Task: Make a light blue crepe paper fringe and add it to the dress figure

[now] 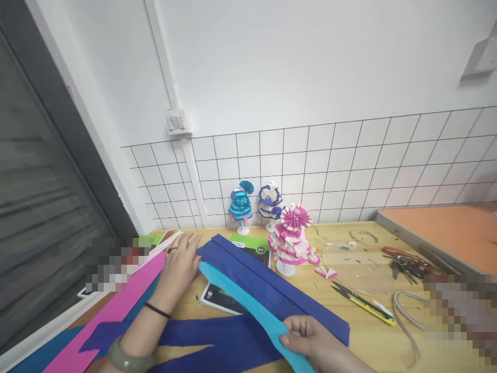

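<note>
My right hand [306,339] pinches a long light-blue paper strip [240,298] between thumb and fingers near its lower end. The strip runs up and left to my left hand [184,261], along a folded dark-blue paper strip [267,285]. With its fingers stretched out and slightly blurred, my left hand is beside the upper ends of both strips; its thumb is hidden. Under my left forearm lie a pink paper strip [112,311] and more dark-blue paper [217,334] with pointed cut ends.
Three paper-frilled trees stand at the back: teal [240,204], navy and white [271,202], pink and white [293,235]. To the right lie a yellow cutter [368,305], keys [407,267], wire coils [364,237] and an orange-topped board [446,228]. Black-and-green boxes [258,251] sit behind the strips.
</note>
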A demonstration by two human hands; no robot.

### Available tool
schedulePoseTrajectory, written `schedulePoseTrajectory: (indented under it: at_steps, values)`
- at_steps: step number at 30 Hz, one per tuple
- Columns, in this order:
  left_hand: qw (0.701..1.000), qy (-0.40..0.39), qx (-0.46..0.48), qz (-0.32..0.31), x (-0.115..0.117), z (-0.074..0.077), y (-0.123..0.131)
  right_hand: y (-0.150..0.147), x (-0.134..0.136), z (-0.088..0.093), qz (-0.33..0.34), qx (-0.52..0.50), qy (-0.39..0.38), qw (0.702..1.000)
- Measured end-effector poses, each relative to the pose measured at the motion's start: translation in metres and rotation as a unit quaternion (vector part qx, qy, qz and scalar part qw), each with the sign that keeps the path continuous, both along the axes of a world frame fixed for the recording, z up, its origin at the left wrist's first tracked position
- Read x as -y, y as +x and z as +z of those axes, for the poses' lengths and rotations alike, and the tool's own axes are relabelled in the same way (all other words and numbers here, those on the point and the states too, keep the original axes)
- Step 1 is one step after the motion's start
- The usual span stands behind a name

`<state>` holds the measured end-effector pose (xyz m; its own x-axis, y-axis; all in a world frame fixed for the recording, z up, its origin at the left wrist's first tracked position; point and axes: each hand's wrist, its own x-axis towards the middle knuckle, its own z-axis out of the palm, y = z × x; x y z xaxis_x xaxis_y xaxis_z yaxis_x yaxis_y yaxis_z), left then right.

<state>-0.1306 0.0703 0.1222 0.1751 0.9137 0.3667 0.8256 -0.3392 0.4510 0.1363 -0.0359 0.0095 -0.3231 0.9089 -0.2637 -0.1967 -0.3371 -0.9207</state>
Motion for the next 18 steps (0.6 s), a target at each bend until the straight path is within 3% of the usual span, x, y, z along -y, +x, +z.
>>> schedulePoseTrajectory:
  at_steps: [3, 5, 8, 9, 11, 13, 15, 18]
  values:
    - [0.998, -0.046, 0.047, 0.017, 0.018, -0.025, 0.028, -0.008, -0.01, -0.006, -0.044, -0.029, 0.0, 0.999]
    - [0.988, -0.131, 0.081, 0.004, 0.038, -0.051, 0.051, -0.012, -0.014, -0.007, -0.05, -0.039, 0.002, 0.998]
    - [0.947, -0.285, 0.146, -0.026, 0.069, -0.088, 0.082, -0.02, -0.017, -0.009, -0.04, -0.043, 0.011, 0.998]
    - [0.921, -0.335, 0.193, -0.047, 0.076, -0.096, 0.089, -0.023, -0.018, -0.01, -0.037, -0.041, 0.015, 0.998]
    - [0.768, -0.444, 0.451, -0.103, 0.084, -0.107, 0.098, -0.031, -0.02, -0.013, -0.033, -0.031, 0.025, 0.999]
    - [0.661, -0.447, 0.592, -0.109, 0.082, -0.109, 0.098, -0.038, -0.021, -0.015, -0.034, -0.01, 0.037, 0.999]
    - [0.63, -0.417, 0.649, -0.087, 0.075, -0.108, 0.094, -0.041, -0.022, -0.01, -0.039, 0.017, 0.055, 0.998]
    - [0.638, -0.38, 0.667, -0.053, 0.063, -0.108, 0.085, -0.03, -0.015, 0.018, -0.055, 0.058, 0.115, 0.99]
